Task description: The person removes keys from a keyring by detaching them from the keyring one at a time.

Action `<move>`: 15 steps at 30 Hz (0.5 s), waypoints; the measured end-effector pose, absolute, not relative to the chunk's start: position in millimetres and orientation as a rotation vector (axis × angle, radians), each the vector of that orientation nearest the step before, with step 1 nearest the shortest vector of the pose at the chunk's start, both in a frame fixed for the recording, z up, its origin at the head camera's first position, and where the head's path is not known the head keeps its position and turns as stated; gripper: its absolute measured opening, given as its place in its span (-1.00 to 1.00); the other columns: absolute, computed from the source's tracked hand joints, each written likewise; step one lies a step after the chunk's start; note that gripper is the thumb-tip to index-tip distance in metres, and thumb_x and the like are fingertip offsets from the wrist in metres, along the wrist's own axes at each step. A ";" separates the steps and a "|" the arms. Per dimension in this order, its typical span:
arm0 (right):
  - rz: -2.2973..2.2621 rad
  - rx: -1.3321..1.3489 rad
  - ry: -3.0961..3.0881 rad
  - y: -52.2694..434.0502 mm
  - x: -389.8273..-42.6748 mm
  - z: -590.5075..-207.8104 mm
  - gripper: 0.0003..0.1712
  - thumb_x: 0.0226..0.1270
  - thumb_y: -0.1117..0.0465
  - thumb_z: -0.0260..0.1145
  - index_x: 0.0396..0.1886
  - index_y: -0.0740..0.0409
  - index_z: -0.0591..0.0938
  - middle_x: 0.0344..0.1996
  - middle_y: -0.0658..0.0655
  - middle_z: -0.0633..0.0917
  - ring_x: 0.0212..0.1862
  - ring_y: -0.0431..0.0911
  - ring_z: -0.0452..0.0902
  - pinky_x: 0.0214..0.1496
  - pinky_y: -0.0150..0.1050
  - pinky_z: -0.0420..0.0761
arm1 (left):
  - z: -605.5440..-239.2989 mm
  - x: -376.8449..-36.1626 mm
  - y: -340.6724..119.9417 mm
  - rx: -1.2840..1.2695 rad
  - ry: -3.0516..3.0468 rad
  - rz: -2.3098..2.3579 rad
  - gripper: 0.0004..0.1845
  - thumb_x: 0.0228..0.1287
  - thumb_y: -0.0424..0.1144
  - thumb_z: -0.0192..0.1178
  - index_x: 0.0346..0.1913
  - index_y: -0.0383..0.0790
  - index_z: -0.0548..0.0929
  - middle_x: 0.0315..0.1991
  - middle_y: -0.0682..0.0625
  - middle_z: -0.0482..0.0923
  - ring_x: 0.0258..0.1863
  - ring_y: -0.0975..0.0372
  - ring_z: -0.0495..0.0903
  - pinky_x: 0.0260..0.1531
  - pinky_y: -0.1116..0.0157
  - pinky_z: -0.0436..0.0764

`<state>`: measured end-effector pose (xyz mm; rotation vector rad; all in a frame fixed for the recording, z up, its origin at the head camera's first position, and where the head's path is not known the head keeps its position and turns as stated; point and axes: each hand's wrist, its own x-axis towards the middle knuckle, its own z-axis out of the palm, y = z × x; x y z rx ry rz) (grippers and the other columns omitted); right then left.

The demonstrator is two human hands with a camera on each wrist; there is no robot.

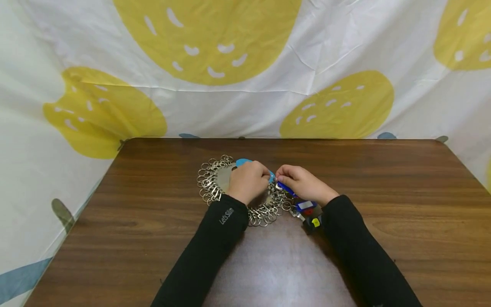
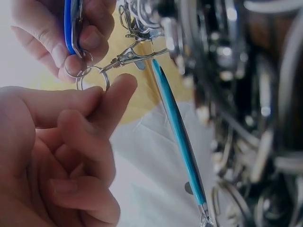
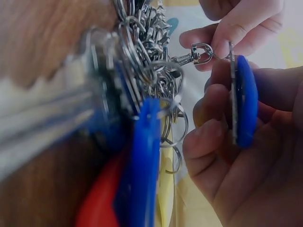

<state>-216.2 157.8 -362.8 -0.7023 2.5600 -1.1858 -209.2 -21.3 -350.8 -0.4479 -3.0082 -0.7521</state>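
My left hand (image 1: pixel 248 181) pinches a metal split ring (image 2: pixel 108 81) between thumb and finger. That ring hangs from a silver swivel clasp (image 2: pixel 130 56). My right hand (image 1: pixel 304 183) holds a blue key tag (image 3: pixel 247 101) with a key beside it, and its small ring meets the split ring at the fingertips. Both hands are over the right side of a round grey plate (image 1: pixel 223 175), whose rim is fringed with many clasps and rings. A light-blue piece (image 1: pixel 243 162) shows at the plate's far edge, partly hidden by the left hand.
Beside the right wrist, on the brown wooden table (image 1: pixel 153 238), lie another blue tag (image 1: pixel 305 206), a key (image 1: pixel 297 214), a red tag (image 3: pixel 102 198) and a black item with a yellow patch (image 1: pixel 316 222). A white curtain with yellow shapes (image 1: pixel 337 102) hangs behind.
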 end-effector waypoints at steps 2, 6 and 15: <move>-1.179 -0.678 2.544 157.1 -216.1 -363.1 -0.75 0.51 0.25 -0.05 -0.15 0.30 0.53 -0.34 0.14 0.53 -0.33 -0.12 0.39 -0.21 -0.26 0.42 | -350.9 -209.1 -21.3 -0.427 -3.028 -0.766 -0.70 0.23 -0.29 0.04 -0.16 0.02 0.77 -0.72 0.10 0.31 -0.73 0.29 0.13 -0.69 0.36 0.08; -1.206 -0.602 2.475 156.5 -214.6 -363.6 -0.74 0.50 0.19 -0.01 -0.13 0.27 0.53 -0.39 0.09 0.50 -0.47 -0.14 0.36 -0.41 -0.29 0.44 | -352.8 -210.6 -21.0 -0.405 -3.064 -0.755 -0.73 0.28 -0.25 0.03 -0.24 0.01 0.77 -0.71 0.10 0.25 -0.70 0.27 0.16 -0.67 0.35 0.09; -1.217 -0.602 2.496 154.5 -214.0 -364.2 -0.81 0.42 0.20 0.12 -0.17 0.25 0.54 -0.40 0.10 0.57 -0.55 -0.15 0.37 -0.49 -0.28 0.46 | -353.2 -212.7 -20.3 -0.364 -3.119 -0.743 -0.71 0.38 -0.13 0.00 -0.46 0.02 0.68 -0.57 0.08 0.46 -0.56 0.22 0.43 -0.57 0.27 0.30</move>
